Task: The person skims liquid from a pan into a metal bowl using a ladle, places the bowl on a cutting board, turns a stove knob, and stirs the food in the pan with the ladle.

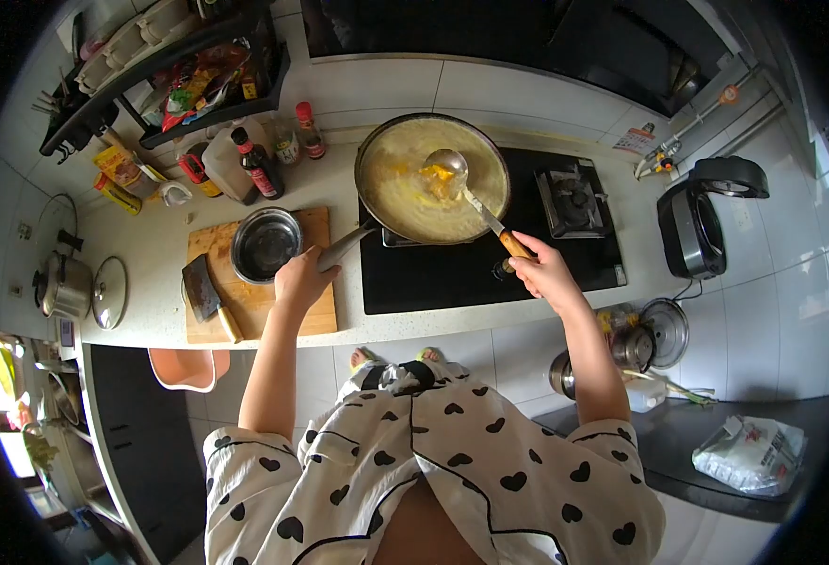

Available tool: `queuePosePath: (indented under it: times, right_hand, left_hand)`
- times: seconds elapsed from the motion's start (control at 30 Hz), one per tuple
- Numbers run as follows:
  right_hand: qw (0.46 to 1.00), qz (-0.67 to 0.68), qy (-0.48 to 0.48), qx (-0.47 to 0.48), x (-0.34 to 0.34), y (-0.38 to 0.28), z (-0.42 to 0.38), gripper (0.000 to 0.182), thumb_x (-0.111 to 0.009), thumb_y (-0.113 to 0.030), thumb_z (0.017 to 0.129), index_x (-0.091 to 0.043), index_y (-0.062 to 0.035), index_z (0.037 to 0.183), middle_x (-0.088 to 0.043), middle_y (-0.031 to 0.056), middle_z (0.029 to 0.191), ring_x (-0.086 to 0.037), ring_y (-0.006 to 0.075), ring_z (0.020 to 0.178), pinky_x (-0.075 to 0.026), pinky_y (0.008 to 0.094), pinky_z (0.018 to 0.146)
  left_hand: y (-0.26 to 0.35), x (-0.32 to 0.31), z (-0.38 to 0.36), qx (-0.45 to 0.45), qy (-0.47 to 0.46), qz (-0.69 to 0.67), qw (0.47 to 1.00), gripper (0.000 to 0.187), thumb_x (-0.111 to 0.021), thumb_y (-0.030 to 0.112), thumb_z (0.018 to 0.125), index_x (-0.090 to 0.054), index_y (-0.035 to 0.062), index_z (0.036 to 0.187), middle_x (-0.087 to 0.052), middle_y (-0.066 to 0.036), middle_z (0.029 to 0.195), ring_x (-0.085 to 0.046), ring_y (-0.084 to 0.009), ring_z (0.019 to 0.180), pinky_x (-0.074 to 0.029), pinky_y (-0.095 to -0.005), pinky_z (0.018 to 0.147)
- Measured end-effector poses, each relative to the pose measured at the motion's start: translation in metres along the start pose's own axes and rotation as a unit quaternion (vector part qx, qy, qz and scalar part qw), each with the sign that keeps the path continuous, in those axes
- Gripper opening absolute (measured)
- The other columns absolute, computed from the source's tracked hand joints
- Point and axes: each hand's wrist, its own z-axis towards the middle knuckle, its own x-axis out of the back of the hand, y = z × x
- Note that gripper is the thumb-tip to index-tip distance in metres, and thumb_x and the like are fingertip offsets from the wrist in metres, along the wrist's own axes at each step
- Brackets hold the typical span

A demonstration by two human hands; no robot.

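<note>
A wide frying pan (377, 209) sits on the left burner of the black cooktop, with pale yellowish liquid inside. My left hand (303, 279) is wrapped round the end of the pan's dark handle (344, 247). In my right hand (544, 273) is the wooden handle of a ladle (449, 162). Its metal bowl is in the pan, with some yellow, egg-like pieces in and around it. Beside my left hand, a dark metal bowl (265, 247) stands on a wooden cutting board (315, 315). A cleaver (201, 287) lies on the board's left side.
The right burner (574, 198) has nothing on it. Sauce bottles (256, 168) stand behind the board. A lidded pot (64, 284) and a glass lid (110, 292) are far left. A black appliance (692, 231) with its lid up is at right. A pink basin (188, 367) sits below the counter.
</note>
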Motion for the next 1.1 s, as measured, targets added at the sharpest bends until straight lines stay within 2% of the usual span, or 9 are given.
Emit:
queuePosePath:
  times: [0.2,0.3,0.37,0.43,0.5,0.63,0.77,1.1]
  right_hand:
    - [0.995,-0.070,0.052,0.047,-0.007,-0.001,-0.002,0.051,-0.062,-0.008,0.084,-0.047,-0.0119,0.133,-0.055,-0.0013,0.067,-0.041,0.0042,0.044,-0.035,0.0206,0.039]
    - [0.991,-0.110,0.062,0.047,-0.009,-0.009,-0.003,0.052,-0.061,-0.006,0.084,-0.047,-0.0132,0.133,-0.060,0.0013,0.074,-0.054,0.0097,0.054,-0.044,0.0248,0.048]
    - [0.947,-0.191,0.118,0.231,-0.009,0.009,0.014,0.052,-0.060,-0.005,0.083,-0.047,-0.0139,0.132,-0.063,0.0051,0.085,-0.061,0.0175,0.069,-0.049,0.0299,0.059]
    - [0.903,-0.254,0.159,0.309,-0.008,0.013,0.022,0.052,-0.059,-0.004,0.083,-0.047,-0.0160,0.132,-0.064,0.0083,0.094,-0.063,0.0243,0.083,-0.051,0.0344,0.069]
    - [0.887,-0.306,0.191,0.288,-0.013,0.005,0.023,0.052,-0.059,-0.005,0.082,-0.047,-0.0196,0.131,-0.062,0.0111,0.102,-0.061,0.0300,0.095,-0.050,0.0383,0.078]
    - [0.854,-0.412,0.234,0.217,-0.023,-0.004,0.039,0.053,-0.058,-0.011,0.084,-0.045,-0.0291,0.132,-0.061,0.0117,0.099,-0.062,0.0316,0.089,-0.051,0.0403,0.074]
    - [0.840,-0.451,0.231,0.193,-0.035,-0.008,0.053,0.052,-0.058,-0.011,0.083,-0.046,-0.0282,0.131,-0.061,0.0132,0.097,-0.063,0.0308,0.086,-0.051,0.0407,0.071]
    - [0.830,-0.477,0.187,0.221,-0.049,0.005,0.062,0.050,-0.056,-0.008,0.082,-0.052,-0.0258,0.128,-0.062,0.0152,0.091,-0.063,0.0319,0.081,-0.052,0.0418,0.069]
  left_hand:
    - [-0.009,-0.010,0.003,-0.032,0.039,-0.017,0.999,0.044,-0.062,0.048,0.078,-0.058,0.0077,0.093,-0.065,-0.019,0.081,-0.063,-0.0370,0.079,-0.050,-0.0455,0.066]
    - [-0.010,-0.012,0.003,-0.035,0.045,-0.017,0.998,0.043,-0.062,0.048,0.078,-0.058,0.0077,0.093,-0.065,-0.019,0.081,-0.063,-0.0372,0.079,-0.050,-0.0456,0.066]
    - [-0.011,-0.014,0.005,-0.039,0.049,-0.018,0.998,0.043,-0.062,0.047,0.077,-0.058,0.0077,0.093,-0.065,-0.019,0.081,-0.063,-0.0374,0.079,-0.050,-0.0457,0.066]
    - [-0.012,-0.015,0.005,-0.046,0.055,-0.022,0.997,0.043,-0.063,0.047,0.077,-0.059,0.0076,0.094,-0.065,-0.019,0.081,-0.063,-0.0375,0.079,-0.050,-0.0457,0.066]
    - [-0.012,-0.013,0.005,-0.042,0.048,-0.020,0.998,0.043,-0.063,0.047,0.077,-0.059,0.0075,0.095,-0.065,-0.019,0.082,-0.063,-0.0374,0.079,-0.050,-0.0458,0.067]
    - [-0.008,-0.009,0.003,-0.035,0.035,-0.030,0.998,0.044,-0.063,0.047,0.077,-0.059,0.0076,0.096,-0.065,-0.019,0.083,-0.063,-0.0376,0.080,-0.050,-0.0458,0.068]
    - [-0.010,-0.011,0.004,-0.033,0.042,-0.030,0.998,0.045,-0.062,0.048,0.077,-0.060,0.0085,0.098,-0.066,-0.019,0.086,-0.063,-0.0376,0.083,-0.050,-0.0461,0.069]
    - [-0.009,-0.010,0.003,-0.031,0.041,-0.027,0.998,0.045,-0.062,0.049,0.077,-0.059,0.0087,0.096,-0.066,-0.019,0.086,-0.063,-0.0372,0.083,-0.050,-0.0461,0.069]
